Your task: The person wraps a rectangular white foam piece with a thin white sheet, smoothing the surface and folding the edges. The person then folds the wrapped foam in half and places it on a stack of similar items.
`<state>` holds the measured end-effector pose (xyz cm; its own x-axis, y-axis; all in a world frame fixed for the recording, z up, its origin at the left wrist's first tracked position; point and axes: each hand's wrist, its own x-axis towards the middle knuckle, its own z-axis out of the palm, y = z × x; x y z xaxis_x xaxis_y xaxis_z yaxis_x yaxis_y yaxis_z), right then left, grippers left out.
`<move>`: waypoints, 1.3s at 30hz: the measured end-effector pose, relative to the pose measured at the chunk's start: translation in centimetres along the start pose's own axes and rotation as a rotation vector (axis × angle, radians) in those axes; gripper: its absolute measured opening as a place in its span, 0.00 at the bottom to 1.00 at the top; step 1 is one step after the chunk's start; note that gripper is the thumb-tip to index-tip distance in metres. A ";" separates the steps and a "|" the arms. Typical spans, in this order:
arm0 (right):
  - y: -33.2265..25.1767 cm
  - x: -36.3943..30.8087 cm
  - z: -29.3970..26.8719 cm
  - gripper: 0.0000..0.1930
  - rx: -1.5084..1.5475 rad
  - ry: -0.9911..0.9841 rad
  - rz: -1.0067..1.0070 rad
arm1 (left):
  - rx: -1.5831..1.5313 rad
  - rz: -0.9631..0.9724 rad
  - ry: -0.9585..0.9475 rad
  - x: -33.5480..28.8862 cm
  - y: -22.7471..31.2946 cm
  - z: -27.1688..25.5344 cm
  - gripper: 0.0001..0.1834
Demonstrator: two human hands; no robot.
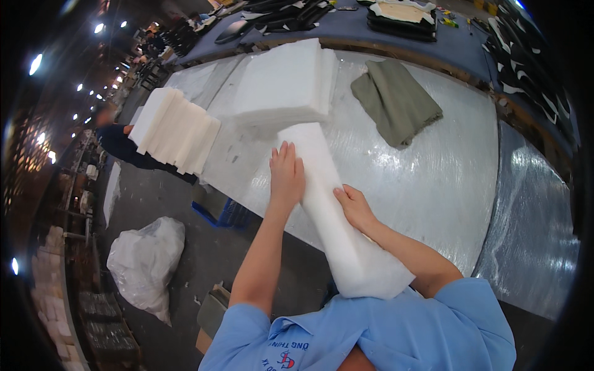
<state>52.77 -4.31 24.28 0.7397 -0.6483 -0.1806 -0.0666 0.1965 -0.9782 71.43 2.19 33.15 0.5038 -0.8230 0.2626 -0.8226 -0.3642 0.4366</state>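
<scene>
On my feed I count one left hand (287, 176) and one right hand (357, 209), two in all. Touching the fingers of both is one white padding piece (320, 198). Beyond the fingertips I get one white stack (281, 80) and, farther right, one olive cloth (396, 102). Left of the fingers: one cream pile (179, 135), one blue crate (232, 214), one plastic bag (148, 263), one nearby co-worker (120, 143).

Site: a factory or workshop floor, by the look of it handling sheet material. You work at a broad film-covered table (445, 179) bearing a thick stack of white sheets (278, 80). Beyond it, a blue-topped table (346, 28) carries heaps of black pieces (281, 18). On your left: a co-worker (120, 143), a blue crate (234, 214), ceiling lights (99, 28) receding into a dim hall.
</scene>
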 end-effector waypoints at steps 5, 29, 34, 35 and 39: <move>0.6 -0.1 -2.3 0.17 0.047 0.046 0.005 | -0.152 0.211 -0.194 -13.1 9.1 -0.6 0.28; 2.9 0.2 1.9 0.19 -0.176 -0.135 -0.236 | -0.040 0.513 -0.262 -18.8 11.3 -1.8 0.08; 1.0 -0.6 2.2 0.21 -0.146 -0.111 -0.105 | -0.009 0.582 -0.403 -18.5 14.1 -3.9 0.10; 1.3 -0.6 2.1 0.21 -0.127 -0.096 -0.110 | -0.013 0.597 -0.468 -18.5 14.7 -4.2 0.10; 0.9 -0.6 1.7 0.21 -0.136 -0.060 -0.115 | -0.121 0.626 -0.595 -16.9 14.8 -5.1 0.13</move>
<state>53.35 -2.49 23.64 0.7860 -0.6148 -0.0648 -0.0664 0.0202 -0.9976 52.10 12.90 39.52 -0.2810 -0.9597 0.0065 -0.8513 0.2524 0.4599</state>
